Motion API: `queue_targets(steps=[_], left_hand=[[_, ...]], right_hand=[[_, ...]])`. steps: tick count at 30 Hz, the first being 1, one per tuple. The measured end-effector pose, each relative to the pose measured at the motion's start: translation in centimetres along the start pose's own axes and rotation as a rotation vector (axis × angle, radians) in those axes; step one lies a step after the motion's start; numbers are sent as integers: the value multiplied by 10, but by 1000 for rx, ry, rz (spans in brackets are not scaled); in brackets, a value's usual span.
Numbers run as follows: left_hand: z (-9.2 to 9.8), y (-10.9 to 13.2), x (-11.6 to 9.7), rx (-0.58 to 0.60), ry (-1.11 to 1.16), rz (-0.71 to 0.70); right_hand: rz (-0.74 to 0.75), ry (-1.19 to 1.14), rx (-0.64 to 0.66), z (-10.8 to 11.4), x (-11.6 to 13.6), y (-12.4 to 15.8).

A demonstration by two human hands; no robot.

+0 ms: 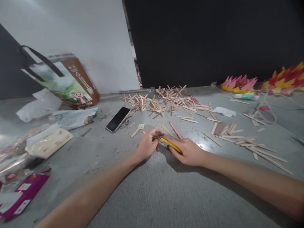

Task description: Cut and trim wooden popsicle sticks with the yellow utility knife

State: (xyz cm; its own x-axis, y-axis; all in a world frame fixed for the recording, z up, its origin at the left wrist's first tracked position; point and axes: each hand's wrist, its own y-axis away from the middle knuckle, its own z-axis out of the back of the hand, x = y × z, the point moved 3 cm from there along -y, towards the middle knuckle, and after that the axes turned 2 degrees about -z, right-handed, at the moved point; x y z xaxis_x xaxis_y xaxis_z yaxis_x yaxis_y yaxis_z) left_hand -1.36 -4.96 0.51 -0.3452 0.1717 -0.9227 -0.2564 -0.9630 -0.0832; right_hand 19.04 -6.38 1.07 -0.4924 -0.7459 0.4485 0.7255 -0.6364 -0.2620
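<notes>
My right hand [190,152] is closed round a yellow utility knife [172,145] with a ridged handle, its front end pointing at my left hand. The fingers of my left hand [148,144] are curled together right at the knife's tip. A small piece seems to be between them, but I cannot make out what it is. Just beyond my right hand lies a pink-and-white striped stick [175,130]. A loose wooden craft stick [167,130] rests between it and my left hand.
A pile of craft sticks [163,101] spreads at the back, with more sticks [251,144] to the right. On the left are a phone [118,119], a shopping bag [71,80], packets and a purple package [26,194]. Paper flowers [239,84] and a glue tube [245,97] lie back right.
</notes>
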Motion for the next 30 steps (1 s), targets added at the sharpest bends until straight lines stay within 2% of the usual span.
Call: queue_targets(steps=[5, 11, 15, 30], left_hand=[[0, 0, -1, 11, 21, 46], [0, 1, -1, -101, 57, 20], [0, 1, 1, -119, 86, 35], [0, -3, 1, -70, 112, 75]], right_hand=[[10, -34, -10, 0, 0, -1], [34, -91, -74, 3, 2, -1], [23, -75, -95, 3, 2, 0], [-24, -134, -70, 6, 3, -1]])
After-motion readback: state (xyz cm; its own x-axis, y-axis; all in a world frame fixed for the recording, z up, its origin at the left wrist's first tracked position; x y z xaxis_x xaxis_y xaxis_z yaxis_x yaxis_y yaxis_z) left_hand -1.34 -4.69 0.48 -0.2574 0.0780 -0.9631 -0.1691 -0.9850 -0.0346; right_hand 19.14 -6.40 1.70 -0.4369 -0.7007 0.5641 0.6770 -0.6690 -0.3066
